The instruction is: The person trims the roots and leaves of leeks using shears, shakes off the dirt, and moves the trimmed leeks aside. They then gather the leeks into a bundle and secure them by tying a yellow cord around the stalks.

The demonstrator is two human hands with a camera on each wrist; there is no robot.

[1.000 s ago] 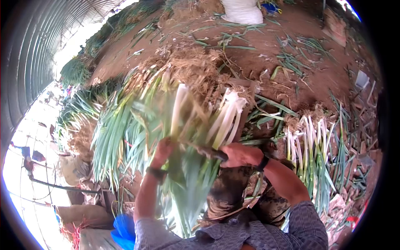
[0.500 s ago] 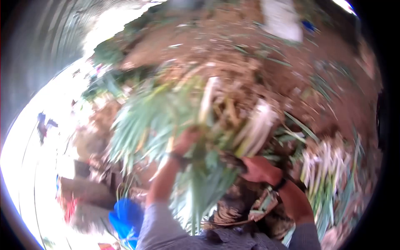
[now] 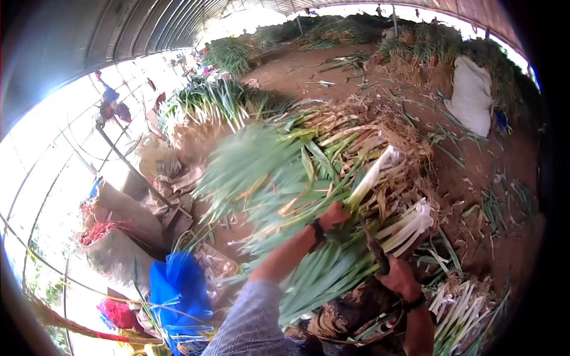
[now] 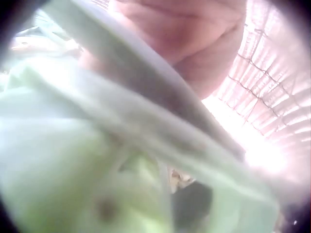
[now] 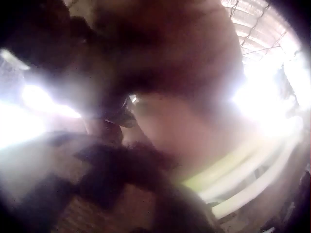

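My left hand point(image 3: 335, 216) grips a long green onion point(image 3: 374, 178) where its white stem turns green, the white end pointing away to the upper right. In the left wrist view broad green leaves point(image 4: 131, 121) cross close in front of the palm. My right hand point(image 3: 401, 279) holds a narrow dark tool point(image 3: 375, 249) by its handle; its far end reaches toward the left hand, and its exact kind cannot be made out. Beside the tool lie several clean white stems point(image 3: 409, 225), their leaves running down over the lap. Behind them spreads a pile of untrimmed onions with brown roots point(image 3: 409, 133).
More white-stemmed onions point(image 3: 466, 308) lie at the lower right. A blue plastic bag point(image 3: 178, 296) and tan sacks point(image 3: 119, 258) stand on the left. A white sack point(image 3: 471, 98) sits on the dirt floor at the far right, among scattered leaves. Further onion heaps point(image 3: 228, 53) line the back.
The head view has swung left and up, so the scene sits further right. Both hands keep their holds, the left on the onion, the right on the tool.
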